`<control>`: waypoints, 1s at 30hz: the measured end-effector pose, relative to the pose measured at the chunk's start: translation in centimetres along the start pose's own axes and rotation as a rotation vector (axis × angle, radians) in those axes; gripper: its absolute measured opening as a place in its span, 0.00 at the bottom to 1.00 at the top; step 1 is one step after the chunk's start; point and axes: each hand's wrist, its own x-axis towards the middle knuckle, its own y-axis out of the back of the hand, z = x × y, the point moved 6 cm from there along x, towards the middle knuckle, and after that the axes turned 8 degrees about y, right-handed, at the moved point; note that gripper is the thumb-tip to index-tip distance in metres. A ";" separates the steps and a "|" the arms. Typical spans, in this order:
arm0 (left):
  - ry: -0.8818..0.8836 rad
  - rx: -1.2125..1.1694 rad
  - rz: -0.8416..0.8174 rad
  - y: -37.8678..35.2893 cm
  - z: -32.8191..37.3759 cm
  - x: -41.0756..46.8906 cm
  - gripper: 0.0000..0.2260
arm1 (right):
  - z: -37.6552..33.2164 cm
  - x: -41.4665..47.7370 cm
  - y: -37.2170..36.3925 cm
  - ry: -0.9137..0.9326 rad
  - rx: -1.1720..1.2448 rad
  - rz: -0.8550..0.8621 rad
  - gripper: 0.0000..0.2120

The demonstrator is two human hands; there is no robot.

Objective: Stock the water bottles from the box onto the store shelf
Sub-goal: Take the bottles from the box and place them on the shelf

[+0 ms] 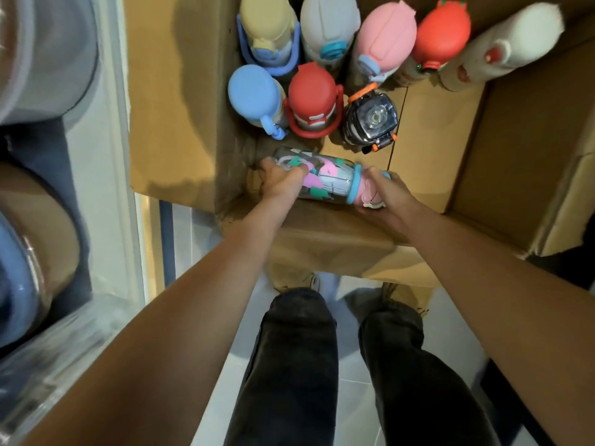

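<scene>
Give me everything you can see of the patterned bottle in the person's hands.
The patterned bottle lies on its side across the near end of the cardboard box, in front of the upright bottles. Its body looks like clear plastic printed with pink, lilac and green shapes; a light blue ring meets a pink lid. The left hand grips the base end, the right hand the lid end.

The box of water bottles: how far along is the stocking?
Done: hard to say; the shelf at the left is blurred, though the box has bare floor. In hand: the left hand and right hand grip a patterned bottle, held on its side in the box. Left: eight more stand upright inside, such as the blue-lidded bottle.
</scene>
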 end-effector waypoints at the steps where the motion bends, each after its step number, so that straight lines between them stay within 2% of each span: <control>1: -0.003 -0.006 -0.002 0.1 0.2 -1.3 0.32 | -0.3 -1.1 0.6 -0.006 0.010 0.020 0.17; 4: -0.041 -0.032 -0.030 0.7 1.2 -5.8 0.31 | -1.6 -5.2 2.6 -0.035 0.013 0.059 0.14; 11: -0.100 -0.048 -0.080 4.3 2.6 -18.3 0.25 | -5.8 -18.0 5.9 -0.015 -0.036 0.045 0.23; 16: -0.117 -0.083 -0.075 8.1 2.6 -27.6 0.24 | -8.8 -27.3 7.2 0.048 -0.037 0.082 0.17; 20: -0.136 -0.130 -0.065 11.3 1.6 -33.7 0.22 | -10.1 -33.6 7.9 0.074 -0.067 0.016 0.18; 23: -0.153 -0.186 -0.035 13.2 0.7 -38.4 0.34 | -11.5 -37.2 8.6 0.094 -0.113 -0.036 0.20; 24: -0.161 -0.224 -0.011 14.0 -0.1 -40.8 0.34 | -12.1 -39.1 9.0 0.106 -0.143 -0.059 0.20; 27: -0.200 -0.287 0.059 15.2 -2.3 -46.1 0.27 | -14.1 -43.6 9.2 0.167 -0.281 -0.126 0.19; 30: -0.257 -0.337 0.121 16.9 -4.3 -50.9 0.27 | -16.0 -47.9 8.4 0.232 -0.386 -0.206 0.20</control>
